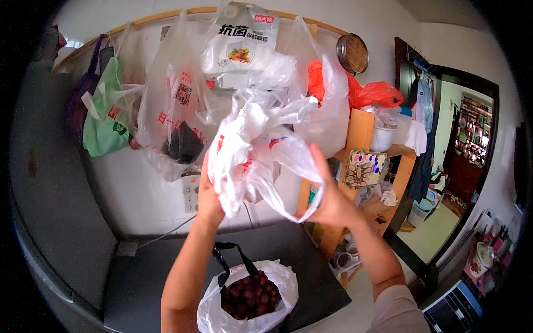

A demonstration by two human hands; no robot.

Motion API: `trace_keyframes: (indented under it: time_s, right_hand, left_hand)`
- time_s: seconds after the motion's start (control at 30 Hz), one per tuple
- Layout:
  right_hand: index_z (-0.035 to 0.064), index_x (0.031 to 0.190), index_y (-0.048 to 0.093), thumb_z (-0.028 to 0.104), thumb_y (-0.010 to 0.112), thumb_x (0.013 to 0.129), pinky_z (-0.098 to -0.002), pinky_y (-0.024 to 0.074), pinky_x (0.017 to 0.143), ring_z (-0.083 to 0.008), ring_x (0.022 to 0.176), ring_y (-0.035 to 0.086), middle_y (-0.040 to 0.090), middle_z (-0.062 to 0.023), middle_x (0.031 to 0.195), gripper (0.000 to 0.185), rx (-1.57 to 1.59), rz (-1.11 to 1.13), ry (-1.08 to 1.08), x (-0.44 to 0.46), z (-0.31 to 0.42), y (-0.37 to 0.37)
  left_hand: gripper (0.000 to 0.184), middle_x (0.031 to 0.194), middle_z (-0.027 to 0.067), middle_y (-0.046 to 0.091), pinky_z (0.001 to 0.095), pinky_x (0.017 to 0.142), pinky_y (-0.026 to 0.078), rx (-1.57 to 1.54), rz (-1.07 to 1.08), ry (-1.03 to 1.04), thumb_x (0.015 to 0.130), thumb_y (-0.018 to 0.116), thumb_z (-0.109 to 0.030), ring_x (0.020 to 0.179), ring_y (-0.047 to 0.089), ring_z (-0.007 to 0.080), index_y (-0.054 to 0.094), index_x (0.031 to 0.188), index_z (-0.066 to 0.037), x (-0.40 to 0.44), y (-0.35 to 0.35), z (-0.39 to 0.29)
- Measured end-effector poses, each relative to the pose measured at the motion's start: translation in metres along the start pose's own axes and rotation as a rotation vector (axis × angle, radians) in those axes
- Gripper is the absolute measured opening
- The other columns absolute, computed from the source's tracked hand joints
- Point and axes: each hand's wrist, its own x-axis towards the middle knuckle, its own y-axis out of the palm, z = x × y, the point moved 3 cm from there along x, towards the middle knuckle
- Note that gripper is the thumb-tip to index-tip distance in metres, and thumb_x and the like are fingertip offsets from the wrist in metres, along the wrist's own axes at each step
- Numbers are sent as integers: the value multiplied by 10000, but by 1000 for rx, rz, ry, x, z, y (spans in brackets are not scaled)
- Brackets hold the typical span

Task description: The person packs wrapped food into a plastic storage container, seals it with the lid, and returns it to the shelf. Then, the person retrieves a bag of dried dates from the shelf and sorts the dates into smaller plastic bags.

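"Grasping what, exactly, was the left hand (211, 200)?"

"The left side of a crumpled bundle of white plastic bags (236, 161). Most of its fingers were hidden behind the plastic."

"And the right hand (332, 204)?"

"At the open handle loop (286, 205), on the bundle's right. The thumb and fingers were spread around the loop's outer edge, touching it; I couldn't tell whether they pinched it."

"So which hand was nearer the loop?"

"The right, clearly. The left was across the bundle from it. The bundle's long axis stood roughly upright between the palms, while the loop sagged down and to the right."

"Where was all this?"

"In the air, in front of the hanging bags: a clear plastic bag with red print (169, 111) to the left, a silver-grey printed package (239, 47) above. Below, at the near side, a white bag (211, 302) of dark red berries (250, 297) stood open on the dark grey countertop (150, 277), its black straps (221, 258) upright."
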Motion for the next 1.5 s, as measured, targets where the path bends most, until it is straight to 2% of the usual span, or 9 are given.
trace_keyframes:
  time_s: [0.2, 0.4, 0.53, 0.73, 0.83, 0.97, 1.2, 1.33, 1.5]
  right_hand:
    - [-6, 1328, 261, 265, 709, 741, -388, 263, 1016, -326, 1261, 296, 302, -191, 1356, 786, -264, -53, -208, 32, -8, 31]
    - [-13, 1177, 493, 271, 585, 798, -375, 342, 981, -324, 1154, 457, 487, -200, 1220, 482, -377, -202, -383, 86, -12, -36]
    - [8, 1143, 503, 73, 602, 784, -338, 470, 783, -233, 897, 588, 599, -147, 1006, 379, -173, -726, -224, 147, -22, -120]
    - [22, 1224, 428, 20, 563, 759, -401, 299, 1003, -362, 1214, 352, 386, -228, 1276, 484, -795, -959, -584, 217, -39, -116]
    - [50, 1234, 398, -56, 533, 706, -455, 364, 944, -422, 1173, 370, 308, -236, 1328, 555, -1037, -589, -11, 204, -84, -116]
    - [140, 1075, 618, 163, 456, 830, -400, 453, 820, -317, 925, 602, 612, -106, 1074, 294, -1468, -74, 590, 195, -168, -122]
    - [103, 1161, 564, 212, 563, 696, -367, 406, 909, -249, 1054, 551, 559, -90, 1197, 477, -1197, 853, 536, 205, -190, -143]
    - [-64, 1207, 454, 146, 573, 639, -300, 403, 898, -247, 1079, 500, 515, -165, 1200, 617, -621, 575, 684, 200, -128, -165]
    - [40, 1069, 575, 209, 600, 681, -304, 449, 790, -173, 914, 538, 568, -33, 1045, 424, -579, 266, 797, 187, -88, -206]
  left_hand:
    - [616, 1271, 157, 422, 373, 1029, 267, 905, 132, 554, 681, 537, 123, 1202, 384, 291, 437, 1269, -29, -37, 65, 22]
    - [566, 1336, 142, 388, 365, 1005, 281, 724, 392, 439, 697, 564, 21, 1241, 351, 273, 476, 1248, -71, 13, 77, -14]
    - [548, 1357, 99, 388, 372, 1026, 266, 842, 339, 518, 722, 490, -3, 1269, 337, 253, 443, 1265, -55, 59, 101, -55]
    - [595, 1322, 113, 423, 447, 1043, 247, 1488, 476, 973, 663, 498, -12, 1241, 365, 294, 469, 1250, -105, 133, 156, 16]
    - [381, 1037, 29, 612, 463, 1031, 231, 2091, 654, 780, 721, 501, -88, 1072, 520, 178, 611, 1080, -152, 143, 158, 37]
    - [204, 817, 1, 604, 401, 878, 338, 1929, 524, 1056, 746, 520, -106, 885, 548, 172, 654, 886, -172, 159, 153, 25]
    - [390, 888, 86, 595, 419, 878, 347, 1559, 475, 851, 668, 566, -73, 949, 539, 271, 549, 1056, -104, 164, 144, 28]
    - [611, 1011, 133, 579, 443, 883, 352, 1420, 416, 786, 660, 570, -87, 1025, 521, 312, 386, 1243, -89, 178, 158, 39]
    - [585, 1129, 115, 557, 392, 885, 337, 1764, 550, 564, 745, 535, -220, 994, 568, 240, 373, 1292, -90, 196, 193, 50]
